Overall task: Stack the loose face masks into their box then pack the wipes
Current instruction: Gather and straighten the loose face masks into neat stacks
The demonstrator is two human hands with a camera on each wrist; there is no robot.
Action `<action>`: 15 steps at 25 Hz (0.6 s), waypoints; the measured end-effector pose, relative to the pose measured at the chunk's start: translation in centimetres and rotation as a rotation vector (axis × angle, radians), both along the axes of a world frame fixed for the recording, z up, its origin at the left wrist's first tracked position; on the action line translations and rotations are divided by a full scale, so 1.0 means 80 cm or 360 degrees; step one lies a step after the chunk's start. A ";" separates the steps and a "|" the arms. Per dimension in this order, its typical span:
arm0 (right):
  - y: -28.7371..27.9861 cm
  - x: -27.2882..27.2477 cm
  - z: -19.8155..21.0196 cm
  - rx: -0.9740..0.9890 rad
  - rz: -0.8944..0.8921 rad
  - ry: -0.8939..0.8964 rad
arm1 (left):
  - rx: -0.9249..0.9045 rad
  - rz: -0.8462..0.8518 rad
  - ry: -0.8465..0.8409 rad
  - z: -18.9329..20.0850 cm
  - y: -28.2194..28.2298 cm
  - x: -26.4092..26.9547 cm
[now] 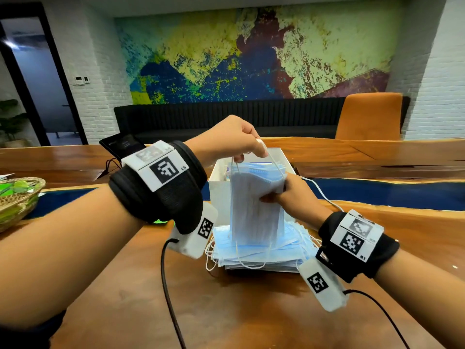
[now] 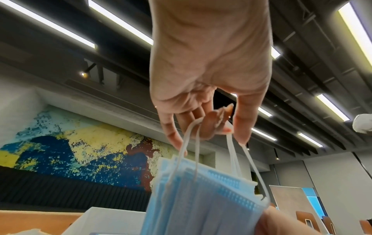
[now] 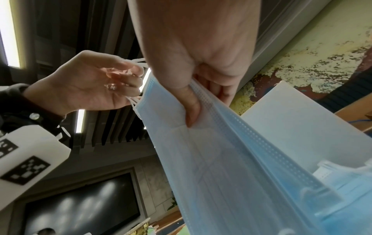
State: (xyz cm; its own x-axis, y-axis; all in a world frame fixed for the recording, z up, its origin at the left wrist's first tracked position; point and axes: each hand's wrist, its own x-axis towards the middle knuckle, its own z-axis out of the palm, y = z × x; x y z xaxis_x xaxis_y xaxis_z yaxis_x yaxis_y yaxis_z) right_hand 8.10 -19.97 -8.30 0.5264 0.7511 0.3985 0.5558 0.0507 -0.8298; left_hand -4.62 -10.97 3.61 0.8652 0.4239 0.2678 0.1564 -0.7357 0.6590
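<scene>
My left hand (image 1: 236, 137) pinches the white ear loops (image 2: 193, 143) of a bundle of blue masks (image 1: 256, 205); my right hand (image 1: 292, 195) grips that bundle's edge, thumb (image 3: 191, 108) over it. The bundle hangs upright above one loose pile (image 1: 264, 250) on the table (image 1: 226, 311), in front of one white box (image 1: 219, 187). How many masks it holds I cannot count. A basket (image 1: 15, 200) sits far left, cut off. The bundle hides the box's inside.
</scene>
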 end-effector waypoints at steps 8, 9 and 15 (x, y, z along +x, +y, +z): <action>-0.005 -0.003 0.011 0.0016 0.0097 0.0002 | -0.0088 0.0108 -0.0787 0.004 0.011 -0.003; -0.006 -0.003 0.013 0.0014 0.0080 -0.0017 | -0.0071 0.0117 -0.0792 0.002 0.014 -0.002; -0.019 -0.006 0.018 -0.0116 0.0007 -0.0328 | 0.0073 0.0076 -0.0654 0.002 0.014 -0.003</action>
State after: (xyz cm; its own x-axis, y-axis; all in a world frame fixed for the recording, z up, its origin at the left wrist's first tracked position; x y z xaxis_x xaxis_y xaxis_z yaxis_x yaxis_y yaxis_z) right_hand 7.59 -21.47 -6.84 0.4363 0.7839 0.4417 0.7138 -0.0026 -0.7003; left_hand -4.86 -9.81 3.80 0.6621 0.4407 0.6062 -0.0779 -0.7640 0.6405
